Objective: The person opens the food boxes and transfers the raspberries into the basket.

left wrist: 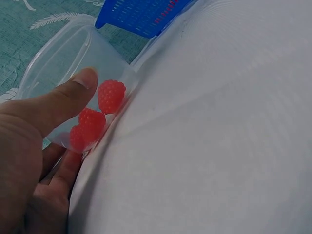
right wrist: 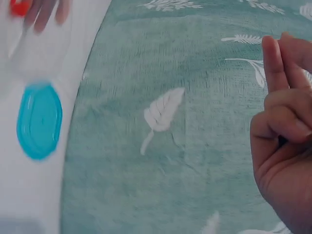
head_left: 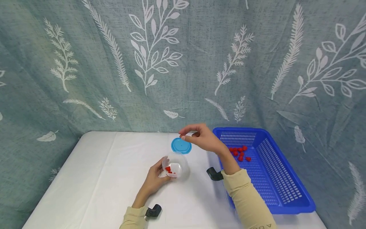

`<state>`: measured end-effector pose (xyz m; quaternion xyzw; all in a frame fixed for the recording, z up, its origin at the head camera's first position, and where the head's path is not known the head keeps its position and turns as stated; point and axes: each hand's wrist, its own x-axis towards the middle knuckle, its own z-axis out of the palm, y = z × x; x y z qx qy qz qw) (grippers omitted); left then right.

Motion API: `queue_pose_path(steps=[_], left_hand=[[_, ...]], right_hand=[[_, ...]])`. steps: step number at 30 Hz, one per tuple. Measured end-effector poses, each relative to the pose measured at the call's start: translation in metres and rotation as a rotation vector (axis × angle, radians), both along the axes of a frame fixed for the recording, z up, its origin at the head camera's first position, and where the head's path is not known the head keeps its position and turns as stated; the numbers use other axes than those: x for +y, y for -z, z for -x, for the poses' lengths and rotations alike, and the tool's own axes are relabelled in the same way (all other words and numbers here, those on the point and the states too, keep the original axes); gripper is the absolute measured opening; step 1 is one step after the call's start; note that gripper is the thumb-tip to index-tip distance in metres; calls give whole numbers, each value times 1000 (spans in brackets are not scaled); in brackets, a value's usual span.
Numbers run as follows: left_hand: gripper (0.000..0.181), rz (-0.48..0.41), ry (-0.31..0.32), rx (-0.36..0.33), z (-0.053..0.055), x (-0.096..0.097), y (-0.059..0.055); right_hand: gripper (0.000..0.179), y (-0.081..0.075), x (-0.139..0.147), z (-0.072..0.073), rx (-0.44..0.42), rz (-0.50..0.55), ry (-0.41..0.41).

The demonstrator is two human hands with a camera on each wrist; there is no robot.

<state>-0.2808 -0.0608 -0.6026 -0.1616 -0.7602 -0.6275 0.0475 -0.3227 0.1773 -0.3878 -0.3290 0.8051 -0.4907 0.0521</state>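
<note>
My left hand [head_left: 155, 179] grips a clear plastic tub [head_left: 183, 160] from its left side, thumb on the near wall. In the left wrist view the tub is tilted on the white cloth, with several red raspberries [left wrist: 111, 96] inside near its base. My right hand [head_left: 201, 138] is raised above the table, between the tub and the blue basket. Its fingers bend loosely, thumb near the index finger, and no object shows between them. Just behind the tub lies a round blue lid [head_left: 181, 145], flat on the cloth.
A blue plastic basket [head_left: 286, 175] with perforated walls stands at the right of the table, several raspberries [head_left: 241, 154] gathered toward its far left. White cloth [head_left: 103, 178] covers the table. A green leaf-patterned curtain [head_left: 188, 63] hangs behind the table's back edge.
</note>
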Motion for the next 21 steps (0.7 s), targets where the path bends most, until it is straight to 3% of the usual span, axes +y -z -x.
queue_pose_path(steps=[4,8,14,18,21], left_hand=[[87,-15,10,0,1,-1,1],[86,-47,19,14,2,-1,4],[87,-30,13,2,2,0,4],[90,-16,6,-23,1,-1,0],[91,-26,9,-32,0,-1,-1]], right_hand=[[21,20,-16,2,-19,45,48],[21,53,-25,-1,-69,65,142],[19,102,-30,-17,-104,82,195],[20,122,-30,-31,-133,41,190],[20,133,-30,-38,-125,0,235]])
